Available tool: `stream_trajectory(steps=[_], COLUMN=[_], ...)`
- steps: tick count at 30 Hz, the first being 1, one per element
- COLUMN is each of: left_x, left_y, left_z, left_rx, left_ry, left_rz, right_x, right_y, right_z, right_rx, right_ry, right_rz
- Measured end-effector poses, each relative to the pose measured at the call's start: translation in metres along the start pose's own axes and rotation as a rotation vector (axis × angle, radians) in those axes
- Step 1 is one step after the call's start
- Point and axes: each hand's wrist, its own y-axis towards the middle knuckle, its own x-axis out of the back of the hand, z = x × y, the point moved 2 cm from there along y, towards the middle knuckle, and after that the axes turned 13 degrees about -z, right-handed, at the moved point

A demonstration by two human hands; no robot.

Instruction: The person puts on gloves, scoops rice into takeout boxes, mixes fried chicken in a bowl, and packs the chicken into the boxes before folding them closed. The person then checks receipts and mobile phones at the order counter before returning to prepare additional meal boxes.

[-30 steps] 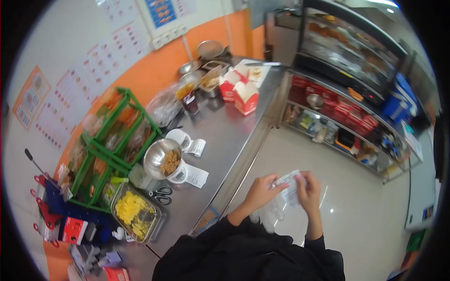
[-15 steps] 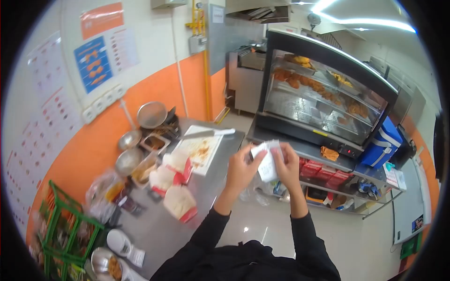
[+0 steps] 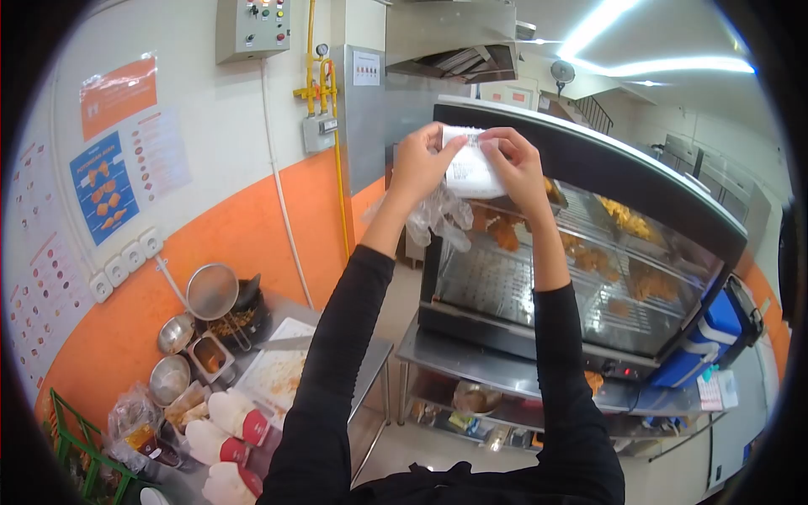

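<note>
Both hands are raised at chest-to-head height, pinching a white printed paper slip, like a receipt [image 3: 465,177], by its upper part. My left hand [image 3: 418,167] grips its left side with the thumb across the front. My right hand [image 3: 520,168] grips the right side, thumb and fingers closed on the paper. Crumpled clear plastic [image 3: 439,220] hangs below the left hand; whether the hand holds it too is hard to see. Behind the slip stands a glass food warmer [image 3: 497,295] with fried pieces on its shelves.
On the steel table at left lie a white cutting board [image 3: 276,370] with a knife [image 3: 286,343], red-and-white cartons [image 3: 209,439], metal bowls [image 3: 170,380] and a strainer [image 3: 212,291]. A green crate [image 3: 105,467] stands at lower left. A blue box [image 3: 697,345] sits right of the warmer.
Both hands have lifted the slip higher, now in front of the warmer's upper edge. The view has tilted up, and the table has shifted lower left.
</note>
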Motion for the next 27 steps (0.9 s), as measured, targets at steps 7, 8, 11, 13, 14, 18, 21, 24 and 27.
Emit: stream_trajectory(steps=[7, 8, 11, 13, 14, 18, 21, 24, 27], left_x=[-0.045, -0.045, -0.044, -0.047, -0.049, -0.055, -0.057, -0.061, -0.065], left_y=[0.078, 0.085, 0.066, 0.064, 0.066, 0.071, 0.072, 0.073, 0.072], left_z=[0.058, 0.081, 0.049, 0.046, 0.05, 0.061, 0.062, 0.062, 0.063], left_rx=[-0.219, -0.519, -0.383, -0.422, -0.477, -0.55, -0.506, -0.508, -0.48], left_ry=[0.321, 0.437, 0.6, 0.634, 0.622, 0.659, 0.639, 0.634, 0.59], left_rz=[0.016, 0.024, -0.05, -0.044, -0.024, 0.029, 0.048, 0.039, 0.027], right_x=[0.018, 0.02, 0.019, 0.02, 0.021, 0.02, 0.023, 0.027, 0.028], right_y=[0.085, 0.089, 0.093, 0.098, 0.103, 0.112, 0.108, 0.102, 0.088], right_z=[-0.078, -0.082, -0.073, -0.071, -0.071, -0.061, -0.049, -0.045, -0.037], right_rx=[-0.034, -0.063, -0.176, -0.205, -0.209, -0.289, -0.293, -0.099, 0.225], right_ry=[-0.25, -0.316, -0.434, -0.45, -0.47, -0.584, -0.619, -0.844, -0.928], right_rz=[-0.26, -0.26, -0.213, -0.197, -0.199, -0.133, -0.051, -0.139, -0.21])
